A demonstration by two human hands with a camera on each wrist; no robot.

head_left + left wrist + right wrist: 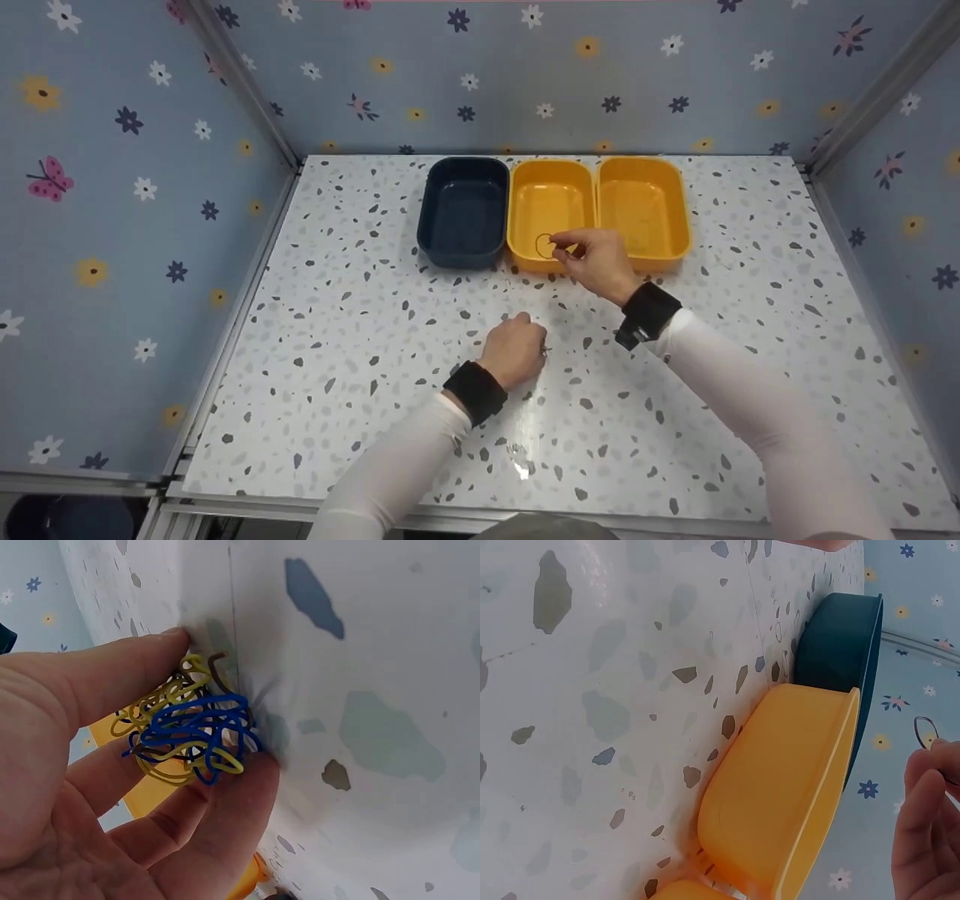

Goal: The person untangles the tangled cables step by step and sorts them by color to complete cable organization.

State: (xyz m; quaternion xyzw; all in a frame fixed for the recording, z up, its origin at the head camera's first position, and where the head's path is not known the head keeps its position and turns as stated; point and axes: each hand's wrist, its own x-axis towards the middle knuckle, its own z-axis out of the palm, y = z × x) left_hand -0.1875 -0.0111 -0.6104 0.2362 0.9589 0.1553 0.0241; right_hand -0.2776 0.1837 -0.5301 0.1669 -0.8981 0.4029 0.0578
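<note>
My left hand [514,351] is low over the table in front of the containers. Its thumb and fingers hold a tangled clump of thin yellow, blue and brown rubber bands [196,720], plain in the left wrist view. Above the front part of the middle yellow container [551,193], my right hand [600,259] pinches a single thin dark rubber band [926,720] between thumb and index finger. That band stands out from the fingertips as an open loop. What lies under the right hand in the container is hidden.
A dark blue container [463,259] stands to the left of the middle yellow one, and a second yellow container [681,225] to its right, all three side by side. Flower-patterned panels [510,90] border the speckled table [360,322] at the back and both sides.
</note>
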